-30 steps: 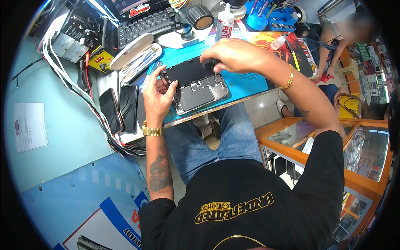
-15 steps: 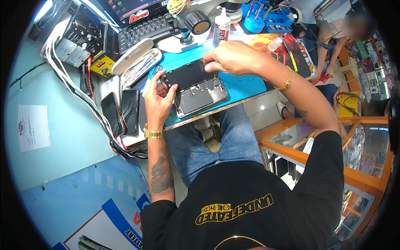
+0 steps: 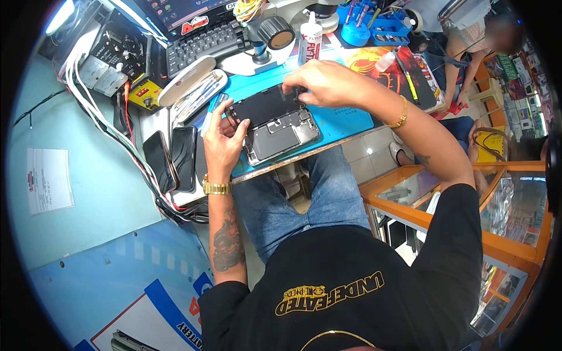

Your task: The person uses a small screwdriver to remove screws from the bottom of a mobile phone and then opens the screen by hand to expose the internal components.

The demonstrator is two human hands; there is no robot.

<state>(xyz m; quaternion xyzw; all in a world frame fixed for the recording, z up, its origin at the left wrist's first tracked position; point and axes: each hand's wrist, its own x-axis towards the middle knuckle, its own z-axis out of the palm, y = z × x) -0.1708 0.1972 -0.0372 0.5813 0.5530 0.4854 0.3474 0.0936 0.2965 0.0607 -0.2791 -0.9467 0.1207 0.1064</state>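
An opened smartphone lies on the blue mat (image 3: pixel 345 119), its dark screen panel (image 3: pixel 266 106) folded back along the far side of the phone body (image 3: pixel 281 138). The body's dark battery and metal-covered parts face up. My left hand (image 3: pixel 224 137) grips the panel's left end, thumb on top and fingers around the edge. Over the panel's far right corner, my right hand (image 3: pixel 316 83) is closed with its fingertips pinched downward. Whatever sits between those fingertips is too small or hidden to make out.
Left of the mat lie two dark phones (image 3: pixel 184 158) and an open case of tools (image 3: pixel 196 93). Beyond stand a microscope base (image 3: pixel 260 55), a white bottle (image 3: pixel 310 38), a laptop (image 3: pixel 202 47) and a blue organizer (image 3: pixel 357 32). Another person (image 3: pixel 468 55) sits at right.
My right hand has shifted slightly left and its fingers have turned, uncovering more of the panel's right corner. My left hand and the phone stay in place.
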